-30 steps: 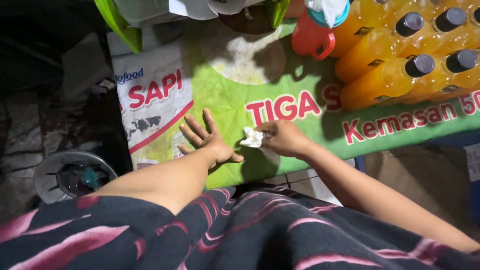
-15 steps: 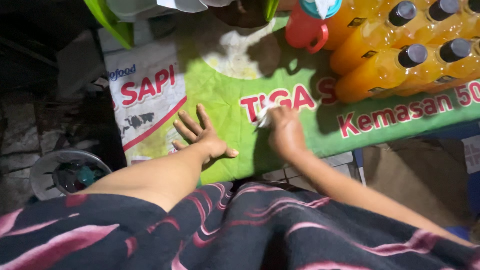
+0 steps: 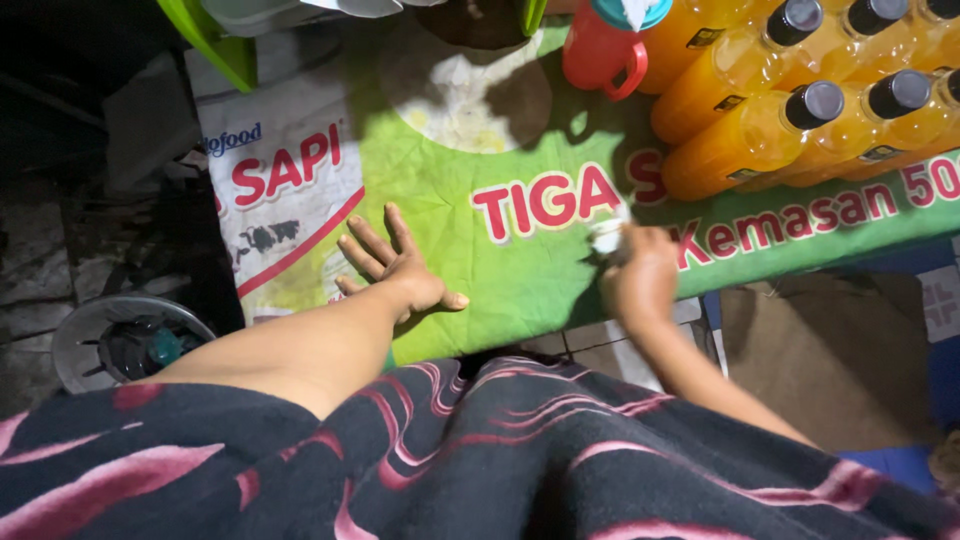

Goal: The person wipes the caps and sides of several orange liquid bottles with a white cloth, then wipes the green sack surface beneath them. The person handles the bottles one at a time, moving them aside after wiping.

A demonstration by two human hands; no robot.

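My left hand [image 3: 395,268] lies flat on the green printed banner cover [image 3: 520,270] of a table, fingers spread, holding nothing. My right hand [image 3: 640,275] is closed around a small crumpled white tissue [image 3: 607,236] and presses it on the cover, just below the row of bottles. Several bottles of orange drink with dark caps [image 3: 770,130] lie on their sides at the upper right. A red plastic mug [image 3: 600,50] stands to the left of the bottles.
A green plastic object [image 3: 215,45] sits at the table's upper left corner. A round grey fan-like thing [image 3: 120,335] lies on the dark floor at the left. Brown cardboard [image 3: 830,350] is under the table's right side. My dark patterned garment [image 3: 480,460] fills the foreground.
My right hand has slid the tissue to the right across the cover, toward the bottles. My left hand stays flat in about the same place.
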